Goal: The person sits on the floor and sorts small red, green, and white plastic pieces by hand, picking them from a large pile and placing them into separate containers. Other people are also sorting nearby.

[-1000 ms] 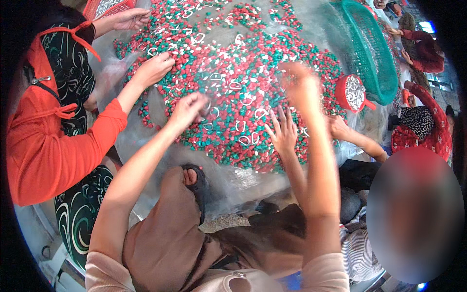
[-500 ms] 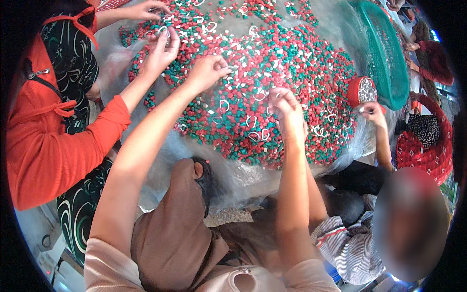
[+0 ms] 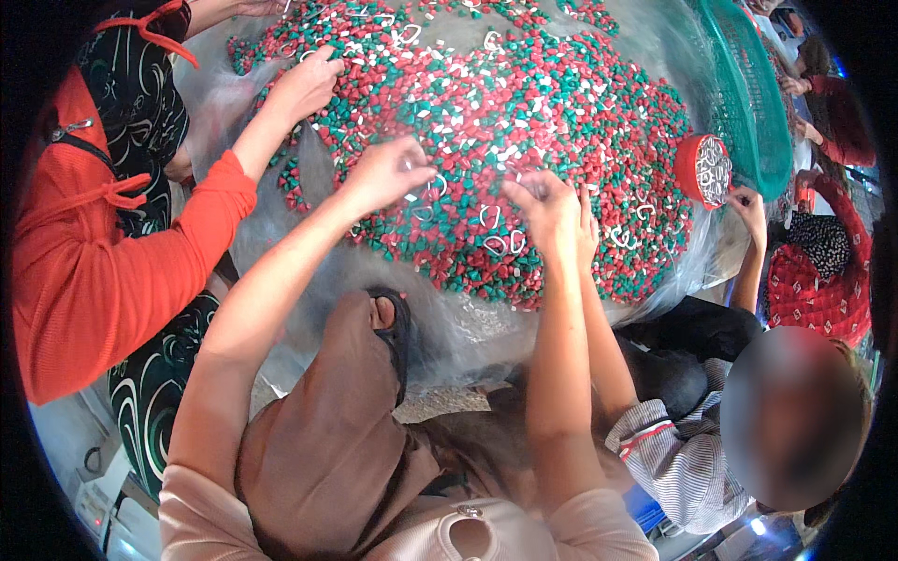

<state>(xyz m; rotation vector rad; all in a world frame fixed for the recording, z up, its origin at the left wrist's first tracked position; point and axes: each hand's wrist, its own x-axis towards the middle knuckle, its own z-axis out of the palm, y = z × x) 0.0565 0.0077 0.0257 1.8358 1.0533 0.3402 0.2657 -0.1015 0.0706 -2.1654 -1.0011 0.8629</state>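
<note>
the scene is seen from one camera on the head, pointed down, close above the pile of small pieces (image 3: 524, 122) (edges look bent).

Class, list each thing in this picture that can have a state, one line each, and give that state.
Left hand: fingers curled, resting on the pile.
Right hand: fingers bent, pinching at the pieces.
Pile of red, green and white plastic pieces: spread loose over the sheet.
Clear plastic sheet: crumpled under the pile.
Red round container: open, tilted, holding white rings.
Green mesh basket: tilted at the pile's edge.
</note>
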